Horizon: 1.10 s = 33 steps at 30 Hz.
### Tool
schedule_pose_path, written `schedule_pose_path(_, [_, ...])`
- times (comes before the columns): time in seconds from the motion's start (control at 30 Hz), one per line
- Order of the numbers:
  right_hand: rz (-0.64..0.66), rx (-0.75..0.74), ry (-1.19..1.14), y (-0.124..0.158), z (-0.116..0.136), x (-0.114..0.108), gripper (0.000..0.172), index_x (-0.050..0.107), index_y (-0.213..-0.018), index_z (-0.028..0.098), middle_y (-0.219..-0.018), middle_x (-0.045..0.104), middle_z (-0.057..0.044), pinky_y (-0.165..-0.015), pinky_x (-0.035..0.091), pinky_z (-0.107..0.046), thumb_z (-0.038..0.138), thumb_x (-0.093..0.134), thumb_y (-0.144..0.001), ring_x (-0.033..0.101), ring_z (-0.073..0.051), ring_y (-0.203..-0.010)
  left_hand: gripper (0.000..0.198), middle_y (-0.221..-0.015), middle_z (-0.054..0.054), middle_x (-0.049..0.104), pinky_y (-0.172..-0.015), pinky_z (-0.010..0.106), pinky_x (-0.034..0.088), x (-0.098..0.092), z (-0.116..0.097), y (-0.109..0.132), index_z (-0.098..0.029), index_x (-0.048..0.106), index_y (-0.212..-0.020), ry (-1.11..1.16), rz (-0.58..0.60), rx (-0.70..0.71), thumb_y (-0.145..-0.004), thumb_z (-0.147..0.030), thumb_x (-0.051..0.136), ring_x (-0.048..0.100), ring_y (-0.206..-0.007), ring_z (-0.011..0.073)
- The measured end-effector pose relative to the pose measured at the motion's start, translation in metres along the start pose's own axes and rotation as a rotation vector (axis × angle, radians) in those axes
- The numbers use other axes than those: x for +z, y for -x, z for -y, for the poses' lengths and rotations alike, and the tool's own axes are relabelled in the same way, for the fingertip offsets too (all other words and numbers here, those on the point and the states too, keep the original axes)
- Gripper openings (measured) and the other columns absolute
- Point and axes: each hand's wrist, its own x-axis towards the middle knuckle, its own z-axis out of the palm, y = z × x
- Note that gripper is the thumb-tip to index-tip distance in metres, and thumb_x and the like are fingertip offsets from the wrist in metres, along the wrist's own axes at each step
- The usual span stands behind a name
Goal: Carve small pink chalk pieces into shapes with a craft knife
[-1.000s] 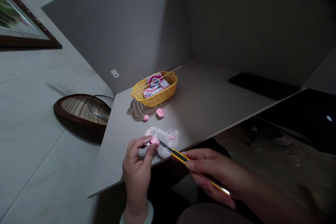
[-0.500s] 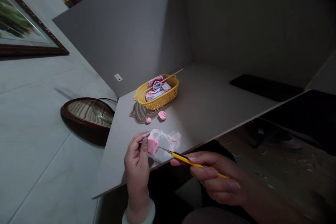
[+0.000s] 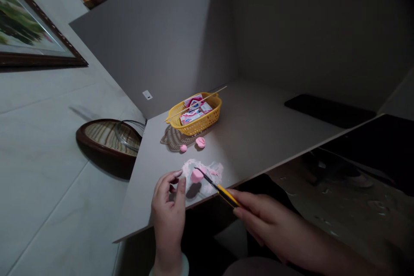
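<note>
My left hand [image 3: 170,196] is by the table's near edge, fingers apart and holding nothing. Just right of its fingertips is a pink soap-like lump [image 3: 196,176], with a dark shadow below it. In my right hand [image 3: 255,211] is a slim carving tool [image 3: 228,196] with a yellow and black handle. Its thin dark tip crosses the top of the lump; whether the lump hangs from the tip I cannot tell. Beneath both lies a sheet [image 3: 207,187] strewn with pink shavings. Two more pink pieces, a small one [image 3: 183,148] and a larger grooved one [image 3: 200,142], rest farther back.
A yellow plastic basket [image 3: 207,120] holding pink-and-white boxes stands behind the pink pieces, a thin stick [image 3: 213,93] across its top. To the left, a dark-rimmed woven seat [image 3: 106,136] stands beside the table. A flat black object [image 3: 323,109] lies at the right.
My left fingers have let go of the pink lump, which has moved right, away from them. The tool has turned more steeply, its tip now over the lump's top.
</note>
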Motion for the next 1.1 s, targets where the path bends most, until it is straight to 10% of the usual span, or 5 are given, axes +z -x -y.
schedule_pose_path(0.1, [-0.085, -0.122, 0.449, 0.006, 0.006, 0.007, 0.045, 0.064, -0.134, 0.028, -0.091, 0.076, -0.004, -0.068, 0.05, -0.025, 0.014, 0.042, -0.097, 0.071, -0.018, -0.078, 0.018, -0.1, 0.006, 0.072, -0.08, 0.032, 0.056, 0.001, 0.002, 0.01, -0.023, 0.073, -0.098, -0.063, 0.064, 0.068, -0.094, -0.039, 0.066, 0.068, -0.091, 0.0201])
schedule_pose_path(0.23, [-0.111, -0.094, 0.736, 0.006, 0.0, 0.013, 0.055, 0.059, -0.141, 0.023, -0.078, 0.076, -0.004, -0.055, 0.045, -0.023, 0.007, 0.043, -0.091, 0.07, -0.019, -0.062, 0.014, -0.1, 0.007, 0.072, -0.081, 0.033, 0.057, 0.005, 0.003, 0.018, -0.022, 0.072, -0.098, -0.085, 0.1, 0.119, -0.095, -0.034, 0.065, 0.068, -0.091, 0.0209])
schedule_pose_path(0.7, [-0.167, -0.209, 1.269, 0.011, -0.015, 0.029, 0.091, 0.038, -0.156, 0.009, -0.075, 0.074, -0.004, -0.043, 0.023, -0.032, -0.001, 0.05, -0.066, 0.067, -0.02, -0.049, 0.006, -0.097, 0.003, 0.073, -0.085, 0.036, 0.054, 0.012, -0.005, 0.016, -0.025, 0.069, -0.102, -0.127, 0.205, 0.299, -0.097, -0.028, 0.066, 0.067, -0.094, 0.0221])
schedule_pose_path(1.1, [-0.205, -0.213, 1.362, 0.007, -0.014, 0.032, 0.088, 0.053, -0.15, 0.018, -0.067, 0.067, 0.0, -0.045, 0.008, -0.034, 0.0, 0.056, -0.064, 0.063, -0.019, -0.043, 0.004, -0.1, 0.002, 0.074, -0.09, 0.036, 0.053, 0.021, 0.003, 0.019, -0.025, 0.07, -0.095, -0.11, 0.143, 0.252, -0.096, -0.026, 0.067, 0.067, -0.098, 0.0201])
